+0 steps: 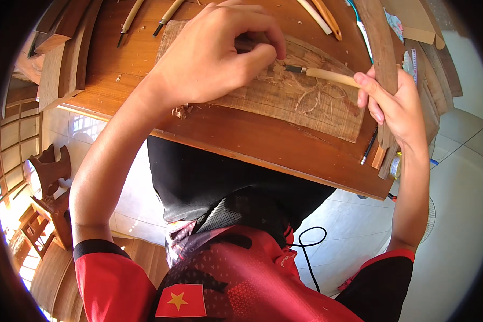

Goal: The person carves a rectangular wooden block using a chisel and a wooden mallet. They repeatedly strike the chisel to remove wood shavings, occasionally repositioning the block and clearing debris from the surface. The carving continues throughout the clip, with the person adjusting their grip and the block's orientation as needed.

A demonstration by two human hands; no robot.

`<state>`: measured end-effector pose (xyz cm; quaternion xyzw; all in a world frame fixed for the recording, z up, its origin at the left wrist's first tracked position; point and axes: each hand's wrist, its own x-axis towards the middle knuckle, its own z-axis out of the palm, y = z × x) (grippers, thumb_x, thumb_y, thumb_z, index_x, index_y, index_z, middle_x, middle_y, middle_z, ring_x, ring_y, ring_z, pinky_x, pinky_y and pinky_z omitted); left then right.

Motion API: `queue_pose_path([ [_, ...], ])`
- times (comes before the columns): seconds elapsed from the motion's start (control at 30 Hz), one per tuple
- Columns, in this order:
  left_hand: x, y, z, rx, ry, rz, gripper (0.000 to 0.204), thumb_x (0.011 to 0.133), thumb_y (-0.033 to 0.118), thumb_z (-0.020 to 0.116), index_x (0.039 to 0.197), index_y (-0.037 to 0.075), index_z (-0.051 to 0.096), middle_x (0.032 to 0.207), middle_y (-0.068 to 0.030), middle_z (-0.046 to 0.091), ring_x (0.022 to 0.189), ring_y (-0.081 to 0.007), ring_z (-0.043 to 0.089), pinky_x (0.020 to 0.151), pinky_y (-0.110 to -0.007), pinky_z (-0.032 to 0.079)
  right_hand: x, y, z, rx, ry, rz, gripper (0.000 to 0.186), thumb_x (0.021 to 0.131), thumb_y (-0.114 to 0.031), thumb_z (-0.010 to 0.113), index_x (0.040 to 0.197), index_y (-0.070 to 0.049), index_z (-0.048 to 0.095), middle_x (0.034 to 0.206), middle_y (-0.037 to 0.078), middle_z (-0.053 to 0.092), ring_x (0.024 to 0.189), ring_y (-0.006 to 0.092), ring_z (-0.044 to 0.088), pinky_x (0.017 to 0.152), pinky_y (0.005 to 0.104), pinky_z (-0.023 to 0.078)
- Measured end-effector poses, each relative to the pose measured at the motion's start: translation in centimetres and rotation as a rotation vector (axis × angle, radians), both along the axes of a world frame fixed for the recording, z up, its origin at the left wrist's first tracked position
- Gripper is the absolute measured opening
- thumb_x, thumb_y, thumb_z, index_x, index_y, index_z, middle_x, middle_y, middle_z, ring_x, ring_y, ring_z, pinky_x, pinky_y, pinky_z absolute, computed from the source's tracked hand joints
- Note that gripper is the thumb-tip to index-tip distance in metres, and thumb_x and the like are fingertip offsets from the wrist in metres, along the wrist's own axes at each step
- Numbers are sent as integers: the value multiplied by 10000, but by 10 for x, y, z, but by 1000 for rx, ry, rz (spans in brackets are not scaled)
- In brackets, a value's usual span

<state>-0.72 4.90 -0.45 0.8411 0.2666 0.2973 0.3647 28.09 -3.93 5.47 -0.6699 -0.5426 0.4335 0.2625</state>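
Note:
My left hand [214, 59] is curled over the carved wooden board [316, 123], thumb and index finger drawn toward each other; whatever they may grip is hidden. My right hand [392, 107] holds a carving tool [330, 75] by its pale handle at the right, its dark metal end pointing left onto the carved pattern, just right of my left hand. A long wooden strip [381, 48] runs beneath my right hand along the board's right side. Wood shavings [182, 110] lie below my left wrist.
On the table [225, 134] are more carving tools [130, 19], an orange-handled tool [327, 16], stacked planks [61, 75] at left and boards [432, 80] at right. A pencil [366, 150] lies near the front edge. A cable [306, 241] loops on the floor; wooden furniture [48, 214] stands at lower left.

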Motion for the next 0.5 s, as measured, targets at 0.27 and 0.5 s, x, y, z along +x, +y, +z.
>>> queue_pose_path([
  [0.27, 1, 3, 2, 68, 34, -35, 176, 793, 52, 533, 896, 14, 671, 981, -92, 685, 949, -247, 610, 894, -358, 475, -5, -13, -4, -210, 156, -98, 253, 975, -234, 742, 899, -40, 598, 643, 23, 590, 452, 23, 425, 394, 215, 330],
  [0.5, 3, -9, 11, -7, 40, 80, 266, 784, 61, 541, 1025, 7, 641, 1098, -118, 654, 1101, -271, 586, 1011, -378, 435, -20, -25, -1, -353, 282, -231, 289, 1013, -287, 693, 873, -82, 546, 638, -3, 551, 405, 21, 385, 365, 205, 314],
])
